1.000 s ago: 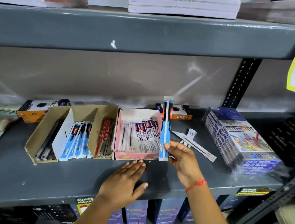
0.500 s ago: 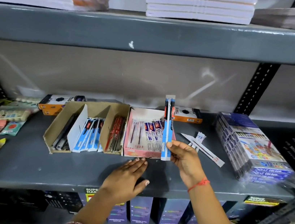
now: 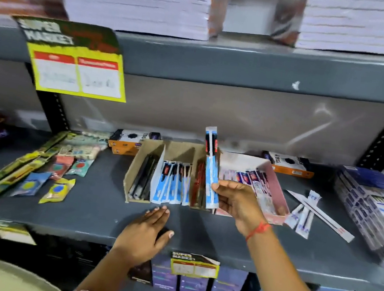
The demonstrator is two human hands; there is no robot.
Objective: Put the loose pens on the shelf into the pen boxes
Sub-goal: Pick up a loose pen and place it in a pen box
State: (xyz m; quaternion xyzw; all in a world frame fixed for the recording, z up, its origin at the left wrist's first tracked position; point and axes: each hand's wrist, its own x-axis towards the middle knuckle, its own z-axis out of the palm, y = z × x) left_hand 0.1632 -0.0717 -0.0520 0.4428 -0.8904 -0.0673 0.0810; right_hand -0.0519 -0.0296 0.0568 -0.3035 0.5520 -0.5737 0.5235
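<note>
My right hand (image 3: 239, 202) grips a blue-and-white packaged pen (image 3: 211, 167) by its lower end, held upright over the seam between the brown cardboard pen box (image 3: 147, 150) and the pink pen box (image 3: 276, 184). The brown box holds black, blue-packed and red pens in three sections. The pink box holds white-and-blue packed pens. My left hand (image 3: 146, 234) lies flat on the grey shelf (image 3: 93, 208) just in front of the brown box, empty. Several loose packaged pens (image 3: 304, 214) lie on the shelf right of the pink box.
Orange-and-black boxes (image 3: 132, 140) stand behind the pen boxes. Small packets and long yellow-green packs (image 3: 34, 172) lie at left. A wrapped stack of colour-pencil packs (image 3: 372, 207) sits at right. A yellow price sign (image 3: 78, 72) hangs from the upper shelf, which carries paper stacks.
My right hand has carried the blue pen leftward, from beside the pink box's right wall to over the brown box's right section. The view has swung left. My left hand stays flat.
</note>
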